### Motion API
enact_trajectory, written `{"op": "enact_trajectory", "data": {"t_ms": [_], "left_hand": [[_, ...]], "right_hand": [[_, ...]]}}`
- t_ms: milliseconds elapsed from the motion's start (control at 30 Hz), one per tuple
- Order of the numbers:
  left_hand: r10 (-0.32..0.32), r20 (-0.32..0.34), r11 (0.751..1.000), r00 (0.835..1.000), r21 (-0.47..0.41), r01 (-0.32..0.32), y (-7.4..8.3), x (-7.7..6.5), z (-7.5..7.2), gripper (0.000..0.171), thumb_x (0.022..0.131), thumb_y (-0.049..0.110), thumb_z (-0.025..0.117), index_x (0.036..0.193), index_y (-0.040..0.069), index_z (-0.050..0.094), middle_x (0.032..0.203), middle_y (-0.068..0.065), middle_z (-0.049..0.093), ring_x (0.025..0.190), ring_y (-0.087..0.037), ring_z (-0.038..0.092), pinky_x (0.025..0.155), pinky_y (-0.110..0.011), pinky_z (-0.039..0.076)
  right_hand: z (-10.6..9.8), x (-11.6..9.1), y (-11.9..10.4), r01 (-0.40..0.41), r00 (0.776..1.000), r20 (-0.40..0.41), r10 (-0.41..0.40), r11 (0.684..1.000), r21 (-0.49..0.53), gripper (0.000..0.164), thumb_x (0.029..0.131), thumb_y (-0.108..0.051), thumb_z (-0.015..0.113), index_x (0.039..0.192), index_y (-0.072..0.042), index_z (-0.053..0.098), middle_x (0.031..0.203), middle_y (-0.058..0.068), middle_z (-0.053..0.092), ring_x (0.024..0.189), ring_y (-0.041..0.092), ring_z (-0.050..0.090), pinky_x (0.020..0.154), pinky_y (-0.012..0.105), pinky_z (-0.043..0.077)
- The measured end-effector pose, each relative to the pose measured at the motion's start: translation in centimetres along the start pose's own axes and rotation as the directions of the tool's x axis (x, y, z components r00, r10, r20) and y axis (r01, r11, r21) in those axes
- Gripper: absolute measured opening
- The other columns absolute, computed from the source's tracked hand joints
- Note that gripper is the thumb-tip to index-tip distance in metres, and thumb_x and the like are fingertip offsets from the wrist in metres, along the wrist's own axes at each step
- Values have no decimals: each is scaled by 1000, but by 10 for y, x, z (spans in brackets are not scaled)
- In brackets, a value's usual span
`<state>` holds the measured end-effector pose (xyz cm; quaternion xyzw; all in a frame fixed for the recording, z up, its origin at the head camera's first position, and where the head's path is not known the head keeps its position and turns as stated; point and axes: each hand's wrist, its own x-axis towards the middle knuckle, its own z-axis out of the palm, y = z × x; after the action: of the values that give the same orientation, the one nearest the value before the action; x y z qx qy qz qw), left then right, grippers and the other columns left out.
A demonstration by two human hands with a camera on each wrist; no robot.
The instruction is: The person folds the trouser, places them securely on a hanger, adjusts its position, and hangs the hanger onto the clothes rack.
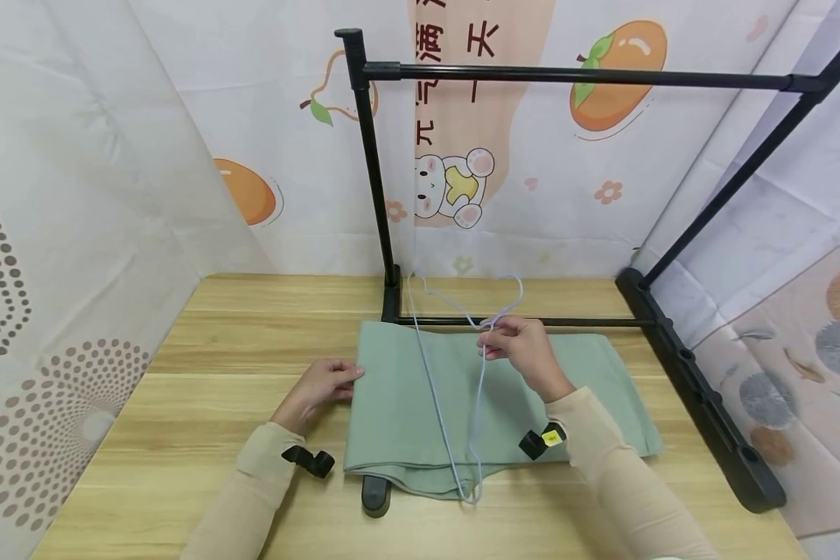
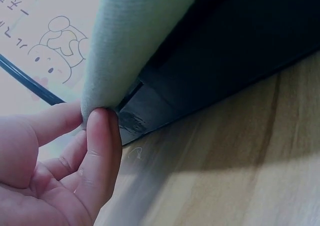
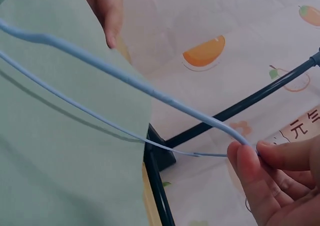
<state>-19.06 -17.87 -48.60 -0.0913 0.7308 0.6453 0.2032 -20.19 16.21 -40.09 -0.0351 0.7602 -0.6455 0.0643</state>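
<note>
A folded sage-green cloth (image 1: 406,404) lies across the lower bars of a black rack, its exact kind hidden by the folds. My left hand (image 1: 325,385) pinches the cloth's left edge between thumb and fingers; the left wrist view shows the cloth (image 2: 120,50) rising from those fingertips. Above the cloth, my right hand (image 1: 521,350) pinches a thin pale-blue clothes hanger (image 1: 430,381) near its hook. The hanger slants over the cloth, one end reaching toward the near edge. In the right wrist view, the hanger's wire (image 3: 135,85) runs from the thumb and fingertips across the cloth.
The black rack (image 1: 567,75) stands over the cloth, with an upright on each side. Its right foot (image 1: 714,412) runs along the wooden table (image 1: 252,327). Behind hangs a white curtain (image 1: 308,179) printed with fruit and a cartoon animal.
</note>
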Motion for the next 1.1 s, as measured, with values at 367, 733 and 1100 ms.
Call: {"op": "enact_trajectory", "data": {"t_ms": [367,733,1100], "left_hand": [[17,9,1000,1000,-6,-17,1,0,1,21,94,14,65,102,-5,62,84,1,59,73,-7,59,67,-21,55],[13,66,1000,998,5,-14,-4,-1,-2,21,94,17,65,101,-2,62,83,1,59,72,-10,59,67,-22,56],[53,145,998,988,38,-59,-4,-4,-2,32,96,17,62,113,-10,58,88,-1,64,77,-12,62,72,-25,57]], "right_hand": [[21,-9,7,-44,999,-5,44,996,77,27,91,4,62,116,13,59,83,7,75,69,11,71,69,28,60],[35,-19,9,-62,996,-50,71,985,158,26,91,7,60,116,15,57,79,7,74,68,12,72,66,26,60],[39,-22,11,-66,995,-70,76,989,134,25,90,7,61,114,15,57,82,12,74,68,10,71,66,25,60]]}}
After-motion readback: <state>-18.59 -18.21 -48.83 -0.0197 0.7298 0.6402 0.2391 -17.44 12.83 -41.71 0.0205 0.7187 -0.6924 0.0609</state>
